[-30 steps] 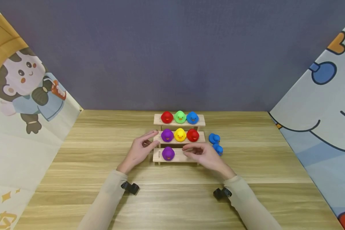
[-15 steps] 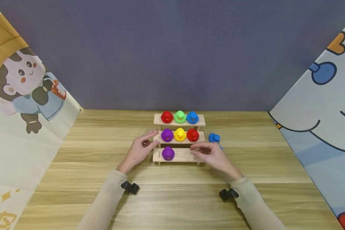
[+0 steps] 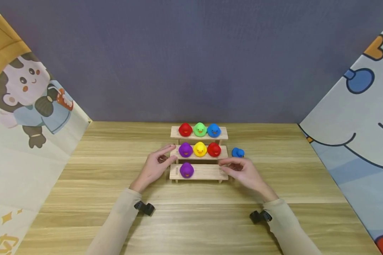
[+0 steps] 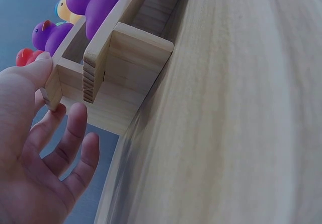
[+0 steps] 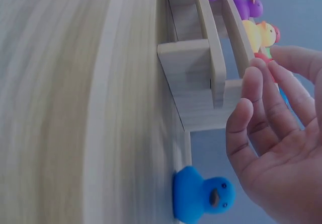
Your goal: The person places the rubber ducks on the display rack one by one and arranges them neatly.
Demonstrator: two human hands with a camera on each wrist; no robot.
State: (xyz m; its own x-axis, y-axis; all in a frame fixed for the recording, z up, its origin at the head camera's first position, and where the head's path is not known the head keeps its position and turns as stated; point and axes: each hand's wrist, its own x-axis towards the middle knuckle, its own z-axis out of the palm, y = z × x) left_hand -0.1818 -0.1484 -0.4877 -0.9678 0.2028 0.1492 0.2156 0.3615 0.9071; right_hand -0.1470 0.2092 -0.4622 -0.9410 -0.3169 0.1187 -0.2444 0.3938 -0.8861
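Observation:
A three-step wooden display stand (image 3: 207, 172) holds small rubber ducks. On its lowest step sits one purple duck (image 3: 187, 170), towards the left. The middle step carries a purple duck (image 3: 186, 150), a yellow duck (image 3: 200, 149) and a red duck (image 3: 214, 149). My left hand (image 3: 154, 166) pinches the left end of the middle step between thumb and fingers; its other fingers hang loosely below. At the lowest step's right end, my right hand (image 3: 242, 173) has relaxed, slightly bent fingers and holds nothing. A blue duck (image 5: 193, 196) stands on the table near it.
Along the top step are a red duck (image 3: 185, 130), a green duck (image 3: 199, 130) and a blue duck (image 3: 214, 130). Another blue duck (image 3: 237, 152) is visible right of the stand. A grey-blue wall (image 3: 191, 63) rises behind the wooden table (image 3: 191, 219).
My right hand has slid rightward along the lowest step to its right end, covering one of the loose blue ducks in the head view. The left hand stays at the stand.

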